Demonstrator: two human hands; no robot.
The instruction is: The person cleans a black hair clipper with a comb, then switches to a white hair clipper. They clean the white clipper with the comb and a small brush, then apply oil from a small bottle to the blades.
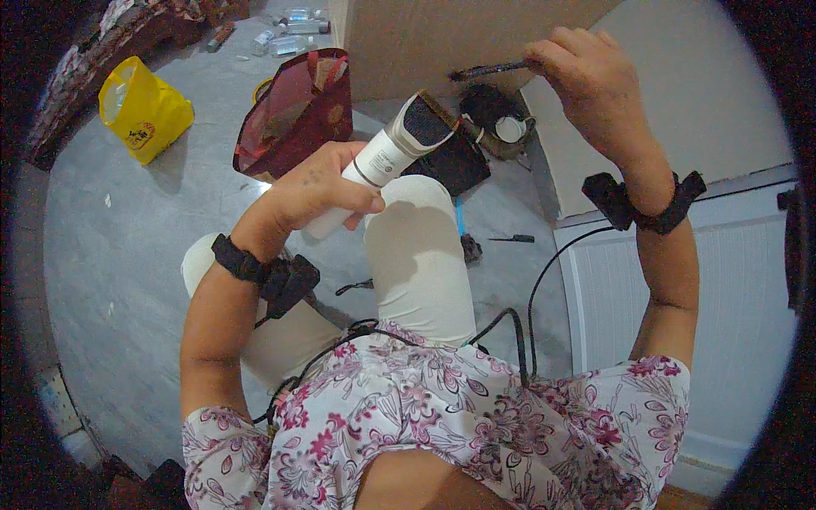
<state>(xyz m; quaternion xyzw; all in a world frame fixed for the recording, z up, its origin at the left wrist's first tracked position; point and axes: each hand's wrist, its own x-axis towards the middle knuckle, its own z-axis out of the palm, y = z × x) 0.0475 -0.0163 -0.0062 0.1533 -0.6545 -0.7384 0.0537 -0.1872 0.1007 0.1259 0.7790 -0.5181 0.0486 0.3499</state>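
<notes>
My left hand [319,185] is wrapped round the white body of a hair clipper [378,161], just above my raised knee. The clipper's dark head and blade end tilt up and to the right. Up at the right, my right hand [591,81] is closed on the end of a slim black brush [489,70]. Its bristled end points left, beyond the clipper's blade and apart from it in the picture. The fingertips on the brush are partly hidden by the back of that hand.
A maroon bag [293,115] and a yellow bag [143,110] stand on the grey floor, with several plastic bottles [293,38] behind. Past my knee lie a black pouch [455,163] and a dark container [500,119]. Black cables [534,297] run from my wrist straps.
</notes>
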